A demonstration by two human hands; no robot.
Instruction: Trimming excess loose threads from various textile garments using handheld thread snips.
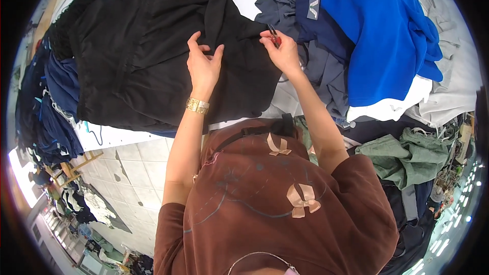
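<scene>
A black garment (153, 46) lies spread over the work surface in front of me, with a long seam running across it. My left hand (205, 69), a gold-coloured watch at its wrist, is over the garment's right half, thumb and fingers apart and holding nothing visible. At the garment's right edge, my right hand (286, 57) is closed around small thread snips (274, 35) with dark tips and a red part. The tips point up and away from me. Its fingertips are close to the black cloth; whether they also pinch it I cannot tell.
A bright blue garment (377, 30) and dark grey-blue ones (326, 66) are heaped on the right. Green cloth (402, 158) hangs lower right. Navy garments (63, 79) hang over the left edge of the white table (109, 136). Pale floor tiles (137, 173) show below.
</scene>
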